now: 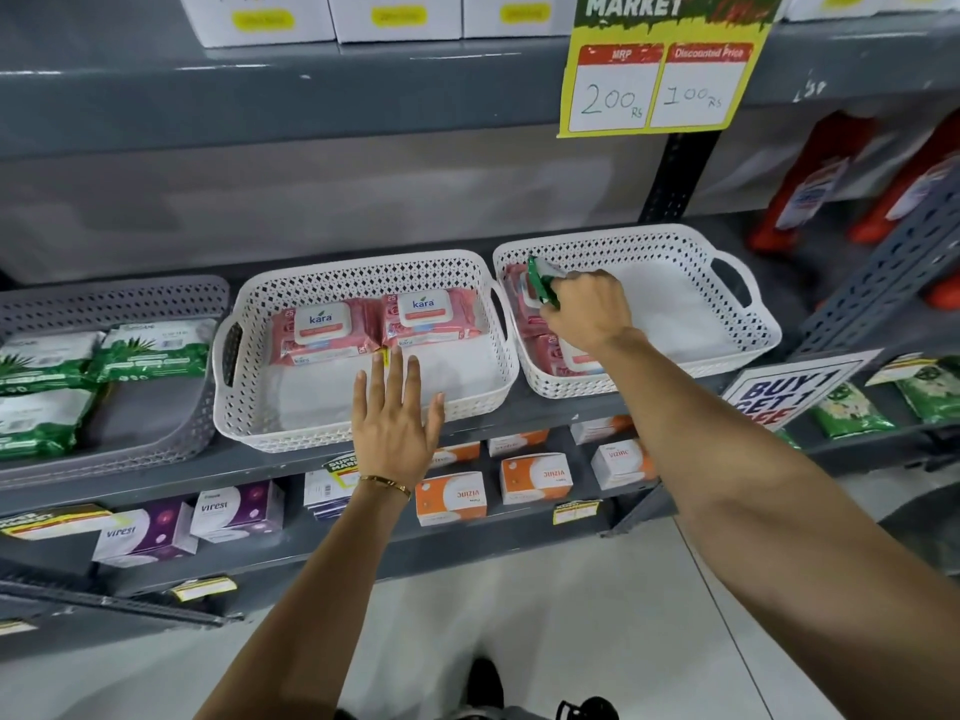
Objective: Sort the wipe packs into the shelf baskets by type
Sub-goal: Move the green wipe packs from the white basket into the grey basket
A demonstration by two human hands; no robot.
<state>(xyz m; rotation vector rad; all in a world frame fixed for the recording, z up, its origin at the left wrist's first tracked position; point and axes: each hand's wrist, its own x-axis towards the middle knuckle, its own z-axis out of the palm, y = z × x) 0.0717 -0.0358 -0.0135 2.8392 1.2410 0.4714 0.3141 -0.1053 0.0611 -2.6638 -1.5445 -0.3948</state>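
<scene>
Reaching into the right white basket [748, 324] with my right hand [589, 314], I am closing my fingers around a green wipe pack [541, 283], which I am holding tilted on edge above the pink packs [524, 309] lying along that basket's left side. My left hand [397, 418] is hovering flat and fully spread, grasping nothing, over the front rim of the middle white basket [363, 275].

Status of the sort, as judged from what I am seeing:
- Grey basket [156, 449] at the left end of the shelf [260, 462]: it is holding green packs [150, 350] only, so this type appears settled.
- Middle white basket: it is holding two pink Kara packs [374, 322] side by side against its back wall, with its front half bare.
- Right white basket: it is carrying pink packs at its left side, plus the one green pack I am gripping, which does not belong with them.

Remaining work, in my judgement: I am taking the green pack to the grey basket at the left end. Whether the pink packs in the right basket match those in the middle one I cannot tell, as my hand is covering their labels.
</scene>
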